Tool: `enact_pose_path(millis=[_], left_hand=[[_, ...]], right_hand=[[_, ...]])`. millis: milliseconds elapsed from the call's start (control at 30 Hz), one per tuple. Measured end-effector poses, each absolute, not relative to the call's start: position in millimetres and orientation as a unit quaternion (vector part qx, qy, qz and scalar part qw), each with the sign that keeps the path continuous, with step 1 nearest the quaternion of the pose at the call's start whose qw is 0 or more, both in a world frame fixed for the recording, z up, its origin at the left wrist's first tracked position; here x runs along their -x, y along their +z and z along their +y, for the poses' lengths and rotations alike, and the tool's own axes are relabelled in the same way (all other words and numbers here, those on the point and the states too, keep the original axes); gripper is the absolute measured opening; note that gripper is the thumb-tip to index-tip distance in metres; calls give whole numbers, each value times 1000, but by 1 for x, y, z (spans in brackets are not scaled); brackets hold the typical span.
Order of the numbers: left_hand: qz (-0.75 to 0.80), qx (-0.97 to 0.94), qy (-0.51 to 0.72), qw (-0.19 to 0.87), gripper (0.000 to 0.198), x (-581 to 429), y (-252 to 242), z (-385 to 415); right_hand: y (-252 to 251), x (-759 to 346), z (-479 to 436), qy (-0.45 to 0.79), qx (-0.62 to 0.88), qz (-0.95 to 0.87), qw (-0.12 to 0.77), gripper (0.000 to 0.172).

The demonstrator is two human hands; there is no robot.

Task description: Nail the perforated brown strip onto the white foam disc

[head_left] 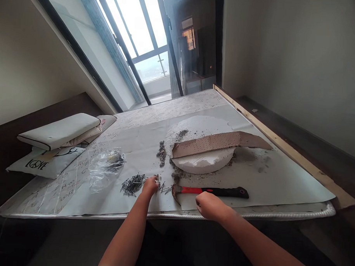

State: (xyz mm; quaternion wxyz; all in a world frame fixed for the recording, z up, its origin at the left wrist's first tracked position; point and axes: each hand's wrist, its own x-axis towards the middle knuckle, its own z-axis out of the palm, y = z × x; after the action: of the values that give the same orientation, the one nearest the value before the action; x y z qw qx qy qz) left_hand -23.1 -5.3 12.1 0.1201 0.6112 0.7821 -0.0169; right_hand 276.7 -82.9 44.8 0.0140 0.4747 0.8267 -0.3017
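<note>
My left hand (150, 185) reaches onto a white sheet (280, 183) and its fingers are pinched at the edge of a pile of dark nails (132, 183); what they grip is too small to make out. My right hand (211, 206) is curled into a loose fist at the sheet's near edge, just below a claw hammer (210, 191) with a red and black handle, not touching it. Behind the hammer lies a round white foam disc (200, 161) with a brown perforated strip (218, 142) across it and grey crumbs around.
A clear plastic bag (106, 163) lies left of the nails. Pillows (59, 134) are stacked at the far left of the mattress. A wooden batten (282, 146) runs along the right edge. A glass door and window stand behind.
</note>
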Motion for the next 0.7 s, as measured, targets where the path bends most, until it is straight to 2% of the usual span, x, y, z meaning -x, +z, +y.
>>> enact_pose_path(millis=[200,300,400,500,600,700], left_hand=[[731,-667,-21,142,18,3,18,-14],[712,-674,52,189,14,-9,23,-15],[711,-557,240,355,9,-28,38,-19],[563,-359,419,616,27,-55,65,-35],[385,-229,450,773,39,-87,93,-60],[293,-153,457,826,49,-113,112,-82]], right_hand=[[45,-277,-84,-322,-489,811,-13,22],[46,-276,-83,-326,-512,794,-42,19],[49,-277,-76,-326,-549,763,-103,22],[51,-279,-66,-353,-564,721,-192,33],[52,-281,-60,-515,-495,602,-357,37],[58,-282,-63,-664,-346,483,-454,48]])
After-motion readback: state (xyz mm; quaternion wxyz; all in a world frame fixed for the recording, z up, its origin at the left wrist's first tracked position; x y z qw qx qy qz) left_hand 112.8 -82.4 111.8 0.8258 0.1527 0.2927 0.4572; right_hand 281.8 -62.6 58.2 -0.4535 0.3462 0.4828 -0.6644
